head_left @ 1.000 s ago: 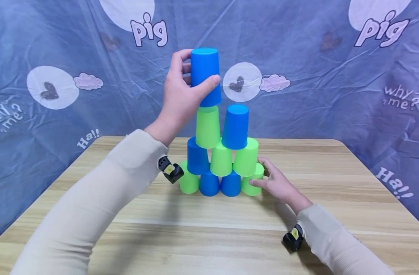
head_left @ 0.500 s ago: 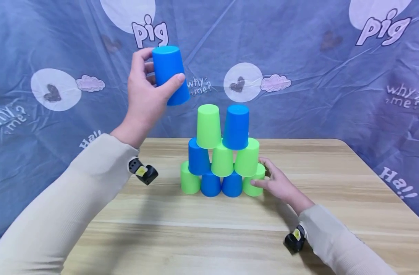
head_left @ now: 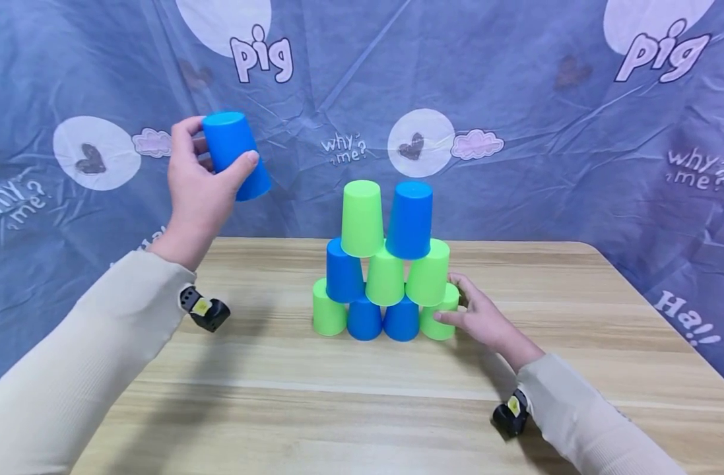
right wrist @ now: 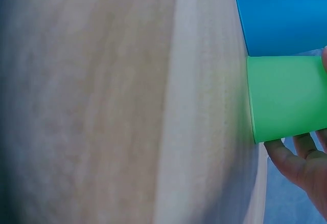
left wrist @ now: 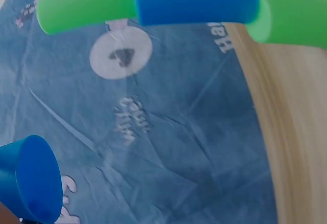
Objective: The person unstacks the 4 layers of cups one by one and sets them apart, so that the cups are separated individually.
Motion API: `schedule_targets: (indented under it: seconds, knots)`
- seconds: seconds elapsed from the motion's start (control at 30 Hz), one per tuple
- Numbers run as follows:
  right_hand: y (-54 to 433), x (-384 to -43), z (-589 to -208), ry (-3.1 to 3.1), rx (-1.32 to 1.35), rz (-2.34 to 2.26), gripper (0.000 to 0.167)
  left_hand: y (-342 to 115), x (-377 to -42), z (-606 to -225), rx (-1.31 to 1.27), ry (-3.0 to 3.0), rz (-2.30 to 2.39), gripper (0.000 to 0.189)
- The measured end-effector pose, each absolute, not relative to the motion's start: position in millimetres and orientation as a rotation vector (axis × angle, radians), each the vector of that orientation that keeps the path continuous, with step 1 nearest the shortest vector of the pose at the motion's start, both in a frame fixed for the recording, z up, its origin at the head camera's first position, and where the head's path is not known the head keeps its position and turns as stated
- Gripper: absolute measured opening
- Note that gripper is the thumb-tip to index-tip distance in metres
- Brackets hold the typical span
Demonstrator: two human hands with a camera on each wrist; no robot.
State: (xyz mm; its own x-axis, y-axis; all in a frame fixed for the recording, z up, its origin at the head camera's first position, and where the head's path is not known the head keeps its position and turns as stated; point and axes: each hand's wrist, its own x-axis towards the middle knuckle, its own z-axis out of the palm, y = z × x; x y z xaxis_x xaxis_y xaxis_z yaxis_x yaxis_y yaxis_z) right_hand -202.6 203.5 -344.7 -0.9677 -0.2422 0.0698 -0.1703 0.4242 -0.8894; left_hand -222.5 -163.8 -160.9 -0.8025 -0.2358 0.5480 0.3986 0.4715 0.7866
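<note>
My left hand (head_left: 198,181) grips a blue cup (head_left: 233,155) in the air at the left, bottom up and a little tilted. Its open mouth shows in the left wrist view, on the blue cup (left wrist: 38,178). A pyramid of upside-down cups stands on the table. Its top row is a green cup (head_left: 362,218) beside a blue cup (head_left: 410,220). The row beneath has one blue cup (head_left: 344,270) and two green ones. My right hand (head_left: 479,316) holds the right-end green cup (head_left: 435,323) of the bottom row, thumb in front and fingers at its side.
The bottom row also has a green cup (head_left: 329,310) at its left end and two blue cups between. All stand on a wooden table (head_left: 314,409). A blue printed cloth (head_left: 516,79) hangs behind it. Each sleeve carries a small black camera (head_left: 206,310).
My left hand has carried the blue cup from above the top-row green cup leftward, then lower and further left. The pyramid and my right hand have stayed in place.
</note>
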Motion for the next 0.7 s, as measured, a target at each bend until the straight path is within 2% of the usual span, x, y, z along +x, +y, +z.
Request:
schedule_targets:
  seconds: [0.7]
  knots:
    - [204, -203, -345, 2.591, -0.393, -1.617, 0.067, -201, -244, -241, 0.039, -2.041, -1.392, 0.06]
